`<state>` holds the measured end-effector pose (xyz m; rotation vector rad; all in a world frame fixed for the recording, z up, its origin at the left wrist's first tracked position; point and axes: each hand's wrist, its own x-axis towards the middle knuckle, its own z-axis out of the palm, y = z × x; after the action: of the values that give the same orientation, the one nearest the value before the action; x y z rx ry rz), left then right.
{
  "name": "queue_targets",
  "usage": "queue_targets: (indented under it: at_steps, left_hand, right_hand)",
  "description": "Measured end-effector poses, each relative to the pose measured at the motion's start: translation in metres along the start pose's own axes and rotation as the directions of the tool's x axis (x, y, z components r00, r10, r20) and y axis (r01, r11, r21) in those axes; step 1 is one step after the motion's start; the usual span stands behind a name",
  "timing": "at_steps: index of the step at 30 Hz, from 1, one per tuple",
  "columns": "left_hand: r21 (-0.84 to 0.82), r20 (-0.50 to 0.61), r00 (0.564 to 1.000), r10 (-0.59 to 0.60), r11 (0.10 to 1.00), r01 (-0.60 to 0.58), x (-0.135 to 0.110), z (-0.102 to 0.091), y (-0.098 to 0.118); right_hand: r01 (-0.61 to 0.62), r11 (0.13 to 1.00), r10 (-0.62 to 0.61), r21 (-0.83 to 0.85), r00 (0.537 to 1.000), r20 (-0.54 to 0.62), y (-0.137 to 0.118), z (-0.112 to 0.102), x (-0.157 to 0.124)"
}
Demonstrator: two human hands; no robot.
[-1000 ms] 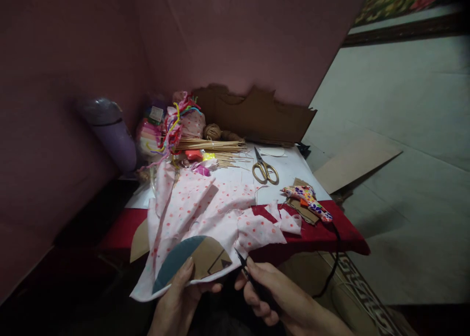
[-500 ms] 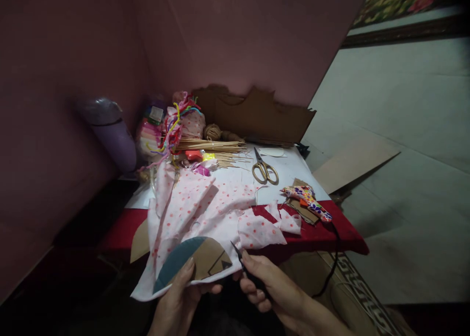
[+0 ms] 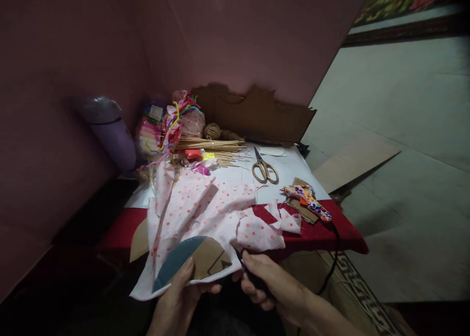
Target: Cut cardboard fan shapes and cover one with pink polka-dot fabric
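On my feed, cloth (image 3: 185,194) + cardboard (image 3: 210,257) pinched in L hand (image 3: 179,292), blk tool (image 3: 238,256) gripped in R hand (image 3: 266,280). Red/white table (image 3: 299,167), pinkish wall (image 3: 242,42) beyond.

Both hands (image 3: 176,297) (image 3: 270,282) close together, thumbs on top, fingers bent beneath.

Cardboard piece (image 3: 210,258) on cloth (image 3: 183,199), glue gun (image 3: 313,202) rightward
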<state>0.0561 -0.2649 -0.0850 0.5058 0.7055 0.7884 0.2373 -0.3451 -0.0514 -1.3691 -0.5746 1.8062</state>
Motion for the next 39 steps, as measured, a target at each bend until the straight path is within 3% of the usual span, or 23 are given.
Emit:
queue_targets:
  at_steps: [7,17,25,33,39]
  left_hand:
    - [0.000,-0.048,0.998,0.032,0.999,-0.032,0.000,0.000,0.000]
    - [-0.019,0.022,1.000,-0.010,1.000,0.010,-0.005,0.004,0.005]
    - [-0.149,-0.051,0.992,-0.114,0.983,0.105,-0.004,0.006,0.008]
    - [-0.165,-0.064,0.991,-0.122,0.980,0.110,-0.006,0.008,0.012]
    - [-0.152,-0.076,0.991,-0.114,0.983,0.101,-0.004,0.008,0.012]
  right_hand:
    - [0.005,1.000,-0.005,-0.005,0.997,0.079,0.007,-0.015,-0.005]
    - [-0.025,0.999,0.023,0.022,0.994,0.105,0.001,-0.009,0.001]
    - [-0.165,0.970,0.136,0.177,0.977,0.162,0.025,-0.011,0.004]
    - [-0.091,0.939,-0.002,0.333,0.963,0.268,0.019,-0.002,0.001]
    - [-0.077,0.954,0.017,0.290,0.979,0.205,0.024,0.003,-0.004]
